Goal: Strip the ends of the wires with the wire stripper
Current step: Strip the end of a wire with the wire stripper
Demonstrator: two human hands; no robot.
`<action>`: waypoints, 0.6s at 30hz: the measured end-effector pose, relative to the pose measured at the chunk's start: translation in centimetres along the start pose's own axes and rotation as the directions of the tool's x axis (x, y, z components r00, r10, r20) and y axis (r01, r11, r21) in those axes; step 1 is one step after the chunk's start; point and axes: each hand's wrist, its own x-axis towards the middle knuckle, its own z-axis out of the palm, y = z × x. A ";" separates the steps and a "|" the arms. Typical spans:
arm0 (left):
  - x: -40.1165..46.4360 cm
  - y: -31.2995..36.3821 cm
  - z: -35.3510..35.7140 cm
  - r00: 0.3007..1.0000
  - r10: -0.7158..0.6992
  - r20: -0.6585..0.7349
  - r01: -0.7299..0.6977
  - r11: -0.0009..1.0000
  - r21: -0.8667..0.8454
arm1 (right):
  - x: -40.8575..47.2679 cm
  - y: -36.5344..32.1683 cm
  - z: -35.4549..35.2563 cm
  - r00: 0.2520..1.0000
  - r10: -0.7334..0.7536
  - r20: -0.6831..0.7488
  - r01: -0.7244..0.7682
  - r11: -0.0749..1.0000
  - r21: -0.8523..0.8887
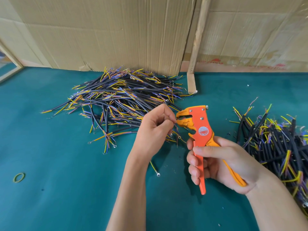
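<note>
Orange wire stripper (pixel 200 129) sits centre-right of the frame, gripped by the right hand (pixel 221 162) with the fingers (pixel 198 150) wrapped round both handles. Handles look only partly squeezed; head of the tool points left, mouth not fully shut.

Left hand (pixel 153 129) is just left of the tool head, thumb and fingertips pinching a thin wire (pixel 175 124) and feeding its end into the stripper's mouth. Can't tell if the blades have bitten yet, too small to see.

Green surface (pixel 58 189) carries two heaps:
- big pile (pixel 120 100), upper centre, against the cardboard (pixel 108 34) backing. Black cables with yellow, blue and brownish cores; many ends look like bare copper, some have ring terminals.
- second pile (pixel 280 147), right edge, same cable type, a few frayed ends showing.

Can't say for sure which heap is done and which is waiting. My read: mid-batch, one core in the tool now, plenty of cables on both sides, so a lot of repetition left.

Also lying around: one loose yellow-green wire with ring terminal (pixel 154 168) below the left wrist, a green rubber band (pixel 19 177) at lower left, and a wooden strip (pixel 197 44) leaning on the cardboard at upper right.
</note>
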 end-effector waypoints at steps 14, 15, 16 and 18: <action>-0.1 0.5 0.1 1.000 -0.001 -0.004 0.000 0.999 -0.045 | 0.2 0.1 0.2 1.000 0.003 -0.001 -0.003 1.000 -0.010; -0.1 0.5 0.1 1.000 0.000 -0.004 0.000 0.999 -0.046 | 0.2 0.1 0.3 1.000 0.003 -0.008 -0.003 1.000 -0.008; 0.0 0.5 0.1 1.000 -0.001 -0.003 0.001 0.999 -0.043 | 0.2 0.2 0.3 1.000 0.002 -0.014 -0.003 1.000 -0.007; 0.0 0.4 0.0 1.000 -0.002 -0.003 0.001 0.999 -0.034 | 0.2 0.2 0.4 1.000 -0.001 -0.021 0.001 1.000 -0.007</action>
